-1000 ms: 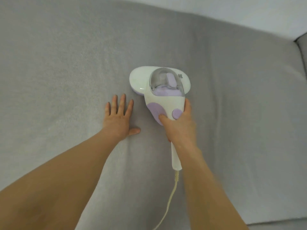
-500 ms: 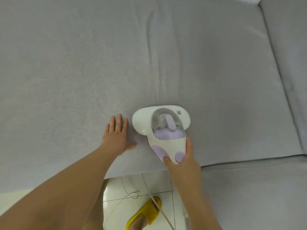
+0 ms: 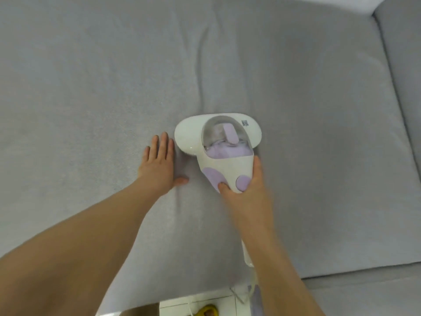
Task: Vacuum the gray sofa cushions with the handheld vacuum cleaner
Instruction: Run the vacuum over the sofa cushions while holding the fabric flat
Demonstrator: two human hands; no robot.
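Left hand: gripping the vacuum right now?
No. The left hand lies flat with straight fingers on the gray cushion beside the vacuum; only the right hand holds it.

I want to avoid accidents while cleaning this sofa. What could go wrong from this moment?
1. The left hand lies flat on the cushion close beside the vacuum; a sideways stroke could run onto the fingers.
2. The cord hangs over the cushion's front edge toward the floor; it may snag or tangle near the foot there.
3. The fold ahead of the vacuum could bunch under its head.
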